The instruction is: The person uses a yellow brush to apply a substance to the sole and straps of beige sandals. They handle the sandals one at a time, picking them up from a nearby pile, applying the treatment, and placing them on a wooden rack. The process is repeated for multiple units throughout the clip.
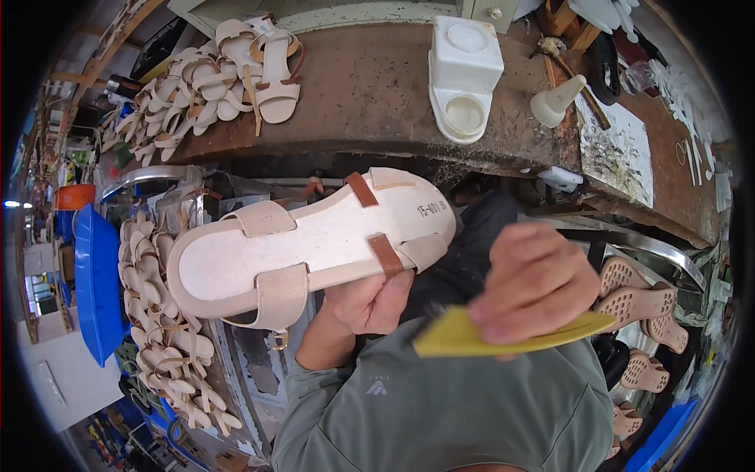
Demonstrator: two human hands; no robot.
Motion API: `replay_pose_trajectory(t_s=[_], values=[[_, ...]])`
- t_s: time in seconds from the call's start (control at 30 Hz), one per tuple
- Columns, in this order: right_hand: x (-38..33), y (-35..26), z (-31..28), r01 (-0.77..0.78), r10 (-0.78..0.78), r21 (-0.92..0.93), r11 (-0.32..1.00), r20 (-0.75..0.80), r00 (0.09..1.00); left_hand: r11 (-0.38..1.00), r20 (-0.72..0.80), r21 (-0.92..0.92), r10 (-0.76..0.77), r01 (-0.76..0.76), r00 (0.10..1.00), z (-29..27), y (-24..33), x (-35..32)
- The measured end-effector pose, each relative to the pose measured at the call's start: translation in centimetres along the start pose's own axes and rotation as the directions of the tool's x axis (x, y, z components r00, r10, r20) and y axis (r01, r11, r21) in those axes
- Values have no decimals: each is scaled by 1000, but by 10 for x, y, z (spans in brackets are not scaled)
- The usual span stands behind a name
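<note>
My left hand (370, 303) grips the edge of a beige sandal (307, 236) near its narrower end, by a brown strap tab. A pale, flat face with dark print is turned up toward me. Beige straps and two brown tabs fold onto its edges, and a small gold buckle (281, 340) hangs below. In my right hand (539, 275), closed and smeared by motion, is a flat yellow tool (511, 334) with a dark, blurred tip at its left end. The tool is held apart from the sandal, to its right and nearer my body.
Beige sandals (189, 94) are heaped at the bench's far left, with another pile (161, 315) at my left. A white container (468, 75) and a cone-shaped bottle (558, 102) stand on the brown bench (354, 86). Pinkish soles with holes (641, 303) sit at my right.
</note>
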State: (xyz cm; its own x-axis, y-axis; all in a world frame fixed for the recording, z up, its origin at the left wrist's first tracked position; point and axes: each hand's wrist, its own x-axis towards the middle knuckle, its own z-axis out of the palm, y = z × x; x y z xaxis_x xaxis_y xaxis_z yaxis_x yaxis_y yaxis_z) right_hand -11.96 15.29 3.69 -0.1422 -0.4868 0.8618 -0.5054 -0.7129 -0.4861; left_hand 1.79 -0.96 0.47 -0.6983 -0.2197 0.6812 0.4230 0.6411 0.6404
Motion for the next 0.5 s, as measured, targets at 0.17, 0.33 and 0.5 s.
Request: replay_pose_trajectory(t_s=[0.17, 0.33, 0.5], values=[[-19, 24, -20, -541, 582, 319, 778, -689, 431, 989, -122, -44, -144, 139, 982, 5, -46, 10], [-69, 96, -54, -838, 591, -59, 542, -682, 431, 724, -145, -501, -610, 474, 779, 32, -150, 7], [-82, 116, -57, -839, 589, -324, 436, -603, 539, 563, -34, -673, -672, 480, 740, 47, -192, 3]])
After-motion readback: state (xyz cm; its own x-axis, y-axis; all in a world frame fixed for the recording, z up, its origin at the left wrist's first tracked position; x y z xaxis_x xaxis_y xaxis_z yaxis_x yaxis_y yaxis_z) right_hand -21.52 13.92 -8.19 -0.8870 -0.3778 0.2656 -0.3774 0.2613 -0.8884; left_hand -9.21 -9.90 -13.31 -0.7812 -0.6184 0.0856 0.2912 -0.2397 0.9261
